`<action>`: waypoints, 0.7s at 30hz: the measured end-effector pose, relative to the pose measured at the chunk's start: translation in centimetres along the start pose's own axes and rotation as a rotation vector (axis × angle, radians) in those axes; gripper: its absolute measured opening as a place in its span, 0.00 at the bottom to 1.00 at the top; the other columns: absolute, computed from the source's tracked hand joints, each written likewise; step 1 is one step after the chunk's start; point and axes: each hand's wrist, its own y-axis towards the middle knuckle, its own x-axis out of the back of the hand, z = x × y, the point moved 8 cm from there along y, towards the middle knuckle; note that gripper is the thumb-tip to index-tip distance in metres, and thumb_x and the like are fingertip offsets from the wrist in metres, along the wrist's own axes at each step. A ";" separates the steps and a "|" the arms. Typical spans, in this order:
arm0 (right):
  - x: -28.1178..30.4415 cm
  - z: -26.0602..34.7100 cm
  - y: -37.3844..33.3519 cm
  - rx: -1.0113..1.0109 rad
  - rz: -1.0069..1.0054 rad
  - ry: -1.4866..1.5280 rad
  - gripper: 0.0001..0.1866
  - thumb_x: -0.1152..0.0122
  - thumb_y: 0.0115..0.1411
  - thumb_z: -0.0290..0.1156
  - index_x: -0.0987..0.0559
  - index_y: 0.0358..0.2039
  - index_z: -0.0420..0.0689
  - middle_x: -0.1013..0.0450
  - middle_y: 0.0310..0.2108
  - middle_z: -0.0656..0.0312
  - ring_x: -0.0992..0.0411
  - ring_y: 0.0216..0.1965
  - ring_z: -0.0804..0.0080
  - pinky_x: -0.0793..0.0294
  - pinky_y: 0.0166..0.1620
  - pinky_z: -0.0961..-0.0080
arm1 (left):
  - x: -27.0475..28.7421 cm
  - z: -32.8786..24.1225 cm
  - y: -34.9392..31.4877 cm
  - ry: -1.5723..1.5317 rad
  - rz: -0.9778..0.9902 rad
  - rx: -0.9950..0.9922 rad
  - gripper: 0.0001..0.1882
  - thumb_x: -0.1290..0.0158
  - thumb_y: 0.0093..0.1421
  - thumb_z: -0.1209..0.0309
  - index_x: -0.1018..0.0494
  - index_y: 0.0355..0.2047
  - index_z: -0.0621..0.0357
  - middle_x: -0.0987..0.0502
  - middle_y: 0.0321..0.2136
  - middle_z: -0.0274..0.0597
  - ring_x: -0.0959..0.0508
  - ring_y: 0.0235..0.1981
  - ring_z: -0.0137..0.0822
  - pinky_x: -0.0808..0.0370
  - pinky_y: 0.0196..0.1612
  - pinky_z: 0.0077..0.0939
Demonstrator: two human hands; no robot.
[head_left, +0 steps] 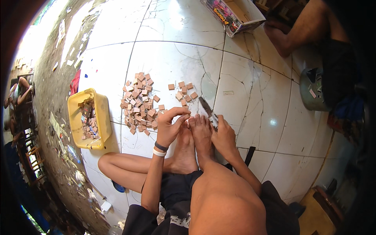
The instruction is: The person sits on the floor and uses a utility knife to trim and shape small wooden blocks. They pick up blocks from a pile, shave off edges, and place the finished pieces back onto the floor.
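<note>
My left hand (172, 124), with a dark and a white band at the wrist, is closed in a pinch just above my bare toes. Whatever lies between its fingertips is too small to make out. On the other side of my foot, my right hand (224, 135) grips a dark-tipped hand tool (206, 107) with a silvery middle; its exact kind is unclear. Beyond my left hand spreads a heap of small square brown blocks (138, 102), with thin pale pins or wires among them. Several similar blocks (184, 92) lie apart, near the tool's tip.
To the left stands a yellow plastic tub (102, 121) holding blocks and scraps. An open printed carton (239, 17) sits at the far right, near another person's bare leg (297, 29). A green bucket (311, 92) stands at the right. Litter covers the ground beyond the cracked white tiles (250, 90).
</note>
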 end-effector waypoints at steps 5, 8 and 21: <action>0.8 -0.9 0.2 0.014 -0.047 0.124 0.26 0.39 0.71 0.31 0.32 0.67 0.39 0.23 0.53 0.39 0.24 0.54 0.35 0.25 0.56 0.50 | 2.1 1.0 1.0 0.323 -0.213 0.044 0.14 0.38 0.63 0.81 0.17 0.49 0.63 0.13 0.43 0.48 0.12 0.39 0.38 0.17 0.45 0.29; 1.5 -0.6 0.3 0.072 -0.093 0.163 0.28 0.38 0.70 0.31 0.32 0.66 0.37 0.25 0.53 0.37 0.26 0.53 0.33 0.26 0.55 0.46 | 5.1 2.3 1.6 0.531 -0.271 0.127 0.16 0.40 0.59 0.84 0.18 0.47 0.60 0.14 0.43 0.46 0.14 0.43 0.48 0.18 0.48 0.41; 1.5 1.3 0.7 0.012 0.094 0.684 0.25 0.40 0.74 0.34 0.31 0.67 0.37 0.22 0.50 0.49 0.20 0.50 0.54 0.23 0.57 0.61 | 8.5 2.8 5.6 0.989 0.060 -0.087 0.13 0.42 0.57 0.83 0.18 0.40 0.54 0.20 0.40 0.39 0.21 0.44 0.47 0.22 0.48 0.41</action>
